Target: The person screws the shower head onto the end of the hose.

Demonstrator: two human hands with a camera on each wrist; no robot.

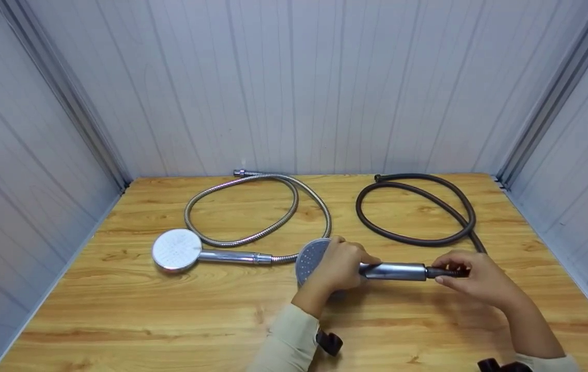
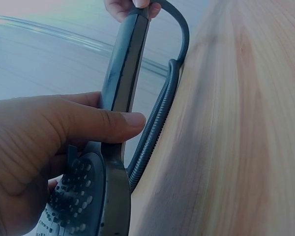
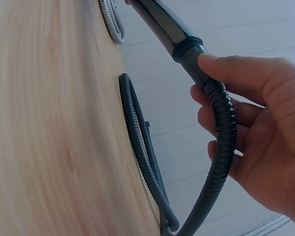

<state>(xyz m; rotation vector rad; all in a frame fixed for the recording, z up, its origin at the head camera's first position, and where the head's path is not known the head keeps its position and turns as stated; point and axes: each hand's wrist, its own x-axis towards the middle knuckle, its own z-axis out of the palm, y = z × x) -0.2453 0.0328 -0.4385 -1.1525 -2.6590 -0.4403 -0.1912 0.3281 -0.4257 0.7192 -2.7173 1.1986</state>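
Note:
My left hand grips a grey shower head around its neck, thumb across the handle. The round face with small nozzles shows beside the palm in the left wrist view. At the handle's other end, my right hand pinches the dark collar of a black ribbed hose between thumb and fingers. The collar meets the end of the handle. From there the black hose bends down to the table, where it lies in a loop behind the right hand.
To the left, a chrome shower head lies on the wooden table, joined to a silver metal hose looped behind it. Pale panel walls enclose the table at the back and both sides.

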